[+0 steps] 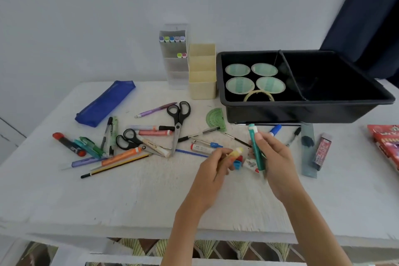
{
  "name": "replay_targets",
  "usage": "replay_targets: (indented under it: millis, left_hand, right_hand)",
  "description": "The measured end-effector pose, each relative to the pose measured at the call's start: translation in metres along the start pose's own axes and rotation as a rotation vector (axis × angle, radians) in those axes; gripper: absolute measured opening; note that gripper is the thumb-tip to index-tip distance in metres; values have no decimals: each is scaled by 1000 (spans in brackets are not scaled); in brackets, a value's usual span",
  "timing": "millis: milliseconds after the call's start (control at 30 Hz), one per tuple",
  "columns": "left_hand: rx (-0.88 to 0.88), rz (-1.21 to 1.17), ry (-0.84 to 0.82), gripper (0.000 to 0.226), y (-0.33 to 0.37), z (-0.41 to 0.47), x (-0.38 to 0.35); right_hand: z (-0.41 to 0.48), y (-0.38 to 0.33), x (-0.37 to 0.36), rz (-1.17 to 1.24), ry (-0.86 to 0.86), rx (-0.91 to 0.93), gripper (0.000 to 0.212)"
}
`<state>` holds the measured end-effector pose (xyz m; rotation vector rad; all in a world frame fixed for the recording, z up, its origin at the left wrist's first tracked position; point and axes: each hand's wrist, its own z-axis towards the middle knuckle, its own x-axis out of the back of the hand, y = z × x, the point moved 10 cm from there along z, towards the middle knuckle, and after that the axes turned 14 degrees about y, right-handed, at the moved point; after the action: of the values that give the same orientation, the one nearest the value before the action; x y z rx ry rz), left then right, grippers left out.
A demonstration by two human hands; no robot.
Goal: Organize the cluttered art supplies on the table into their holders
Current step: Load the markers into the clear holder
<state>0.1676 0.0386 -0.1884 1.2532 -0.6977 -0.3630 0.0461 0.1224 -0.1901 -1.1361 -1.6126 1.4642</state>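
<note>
Hands: right hand (274,157) curls round teal marker (255,149), cap end up; left hand (216,164) pinches yellow highlighter (236,152); both held just above table (151,196).
Table: loose pens, pencils and scissors (178,119) spread left and middle; most sorting not yet done, by my read.
Black tray (302,112): far right, tape rolls in left compartment.
Cream holder (203,88): upright, just beside tray.
Clear holder (176,67): just left of cream holder, capped markers inside; likely home for both items.
Move: lift over clutter, drop one at a time, cap up; tall narrow holder could tip.
Blue sharpener (237,164): under hands, leave for later.
</note>
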Motion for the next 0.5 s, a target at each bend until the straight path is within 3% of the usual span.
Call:
replay_targets:
  millis: [200,333,500]
  left_hand:
    - [-36,-177,228,30,17,29,52]
    - [-96,-237,420,20,24,57,100]
    - [-145,-171,533,21,37,98,157]
  right_hand:
    - [3,-23,-53,-39,-85,87,22]
    - [8,-47,-97,-111,-110,219,18]
    - [30,-77,-148,-182,-133,313,33]
